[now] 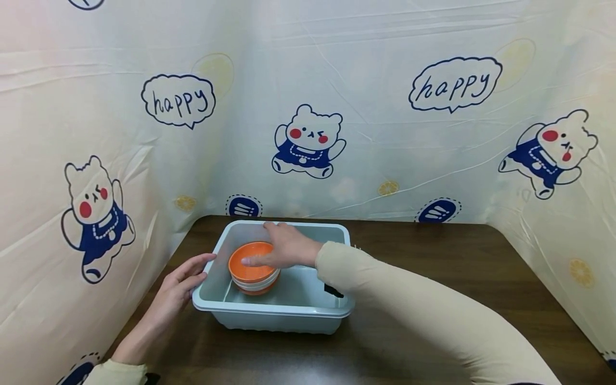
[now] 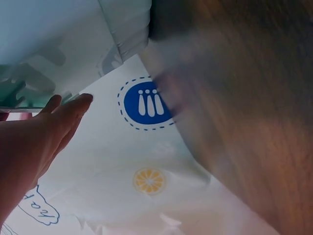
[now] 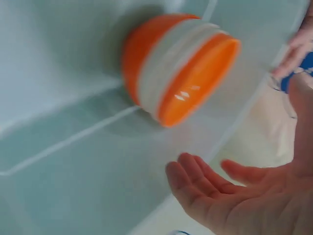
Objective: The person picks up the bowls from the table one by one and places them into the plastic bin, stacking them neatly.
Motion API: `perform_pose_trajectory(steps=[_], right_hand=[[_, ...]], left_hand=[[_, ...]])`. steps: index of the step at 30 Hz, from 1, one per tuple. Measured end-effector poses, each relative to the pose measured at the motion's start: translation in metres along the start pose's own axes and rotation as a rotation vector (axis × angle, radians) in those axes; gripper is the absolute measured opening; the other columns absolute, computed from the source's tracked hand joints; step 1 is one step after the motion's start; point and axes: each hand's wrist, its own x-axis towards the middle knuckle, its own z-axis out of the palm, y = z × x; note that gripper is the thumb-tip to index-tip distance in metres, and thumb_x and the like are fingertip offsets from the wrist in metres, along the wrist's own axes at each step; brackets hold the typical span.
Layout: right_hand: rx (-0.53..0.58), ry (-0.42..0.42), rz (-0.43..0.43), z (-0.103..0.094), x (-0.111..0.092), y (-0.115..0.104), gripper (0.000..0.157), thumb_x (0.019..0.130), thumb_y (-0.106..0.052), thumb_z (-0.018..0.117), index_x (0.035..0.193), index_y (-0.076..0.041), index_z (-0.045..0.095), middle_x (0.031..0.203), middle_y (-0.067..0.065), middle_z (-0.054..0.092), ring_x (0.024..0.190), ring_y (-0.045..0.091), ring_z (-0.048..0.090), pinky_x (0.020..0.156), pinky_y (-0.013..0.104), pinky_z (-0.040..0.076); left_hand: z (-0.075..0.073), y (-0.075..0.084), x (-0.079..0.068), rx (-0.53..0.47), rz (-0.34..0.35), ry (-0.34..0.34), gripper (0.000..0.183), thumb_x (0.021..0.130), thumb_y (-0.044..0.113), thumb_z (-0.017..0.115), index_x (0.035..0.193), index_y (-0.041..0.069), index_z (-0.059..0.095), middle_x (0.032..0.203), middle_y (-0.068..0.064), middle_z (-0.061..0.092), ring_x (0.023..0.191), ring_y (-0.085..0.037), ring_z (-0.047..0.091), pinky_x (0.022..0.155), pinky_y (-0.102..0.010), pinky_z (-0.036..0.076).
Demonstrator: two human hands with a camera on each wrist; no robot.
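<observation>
A pale blue plastic basin (image 1: 269,323) stands on the wooden table. Inside it, toward the left, sits a stack of bowls (image 1: 250,264), orange at top and bottom with white between. The right wrist view shows the same stack of bowls (image 3: 181,68) at a slant. My right hand (image 1: 289,246) is over the basin, fingers spread and relaxed; in its wrist view the right hand (image 3: 234,191) is apart from the bowls and holds nothing. At the basin's left rim, my left hand (image 1: 180,283) touches the edge with fairly straight fingers; the left wrist view shows those fingers (image 2: 63,117) beside the basin wall.
Dark wooden table (image 1: 423,256) spreads to the right of the basin. A pale cloth (image 1: 375,133) printed with bears and "happy" bubbles hangs behind the table and along both sides. The right sleeve (image 1: 433,305) crosses over the basin's right edge.
</observation>
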Motion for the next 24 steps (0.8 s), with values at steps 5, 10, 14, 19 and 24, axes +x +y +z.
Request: perform_pose_trajectory(steps=[5,10,14,19,24], right_hand=[[-0.018,0.003,-0.026,-0.022,-0.023,-0.009,0.079,0.093,-0.061,0.073,0.151,-0.012,0.054,0.142,0.005,0.061,0.12,0.02,0.057,0.098,0.036,0.052],[0.054,0.055,-0.09,-0.04,-0.06,-0.006,0.047,0.097,-0.046,0.075,0.129,-0.013,0.067,0.109,0.0,0.067,0.092,0.016,0.061,0.075,0.029,0.054],[0.102,0.143,-0.162,-0.045,-0.094,0.007,0.024,0.099,-0.037,0.075,0.11,-0.016,0.07,0.092,-0.004,0.065,0.08,0.015,0.06,0.071,0.03,0.053],[0.17,0.192,-0.228,-0.04,-0.131,0.033,0.014,0.099,-0.029,0.076,0.095,-0.017,0.069,0.077,-0.006,0.061,0.069,0.012,0.057,0.065,0.031,0.051],[0.205,0.189,-0.23,-0.034,-0.161,0.055,0.015,0.099,-0.02,0.075,0.086,-0.018,0.068,0.072,-0.01,0.06,0.065,0.008,0.056,0.062,0.029,0.051]], left_hand=[[-0.002,0.005,0.003,0.11,0.066,0.044,0.044,0.112,0.012,0.049,0.153,-0.001,0.047,0.155,-0.026,0.047,0.138,-0.037,0.048,0.09,-0.017,0.049],[0.0,0.022,0.0,0.288,0.116,0.116,0.041,0.112,0.014,0.05,0.15,0.0,0.051,0.148,-0.024,0.055,0.132,-0.039,0.053,0.089,-0.011,0.043],[0.007,0.043,-0.005,0.468,0.184,0.198,0.033,0.11,0.018,0.056,0.139,0.004,0.063,0.129,-0.016,0.067,0.113,-0.03,0.062,0.083,-0.012,0.045],[0.025,0.067,-0.013,0.599,0.333,0.222,0.016,0.106,0.013,0.065,0.118,0.01,0.074,0.104,-0.002,0.071,0.089,-0.018,0.061,0.073,-0.022,0.05],[0.048,0.084,-0.018,0.642,0.399,0.114,0.011,0.103,0.009,0.069,0.106,0.017,0.075,0.091,0.007,0.065,0.08,-0.013,0.056,0.069,-0.028,0.049]])
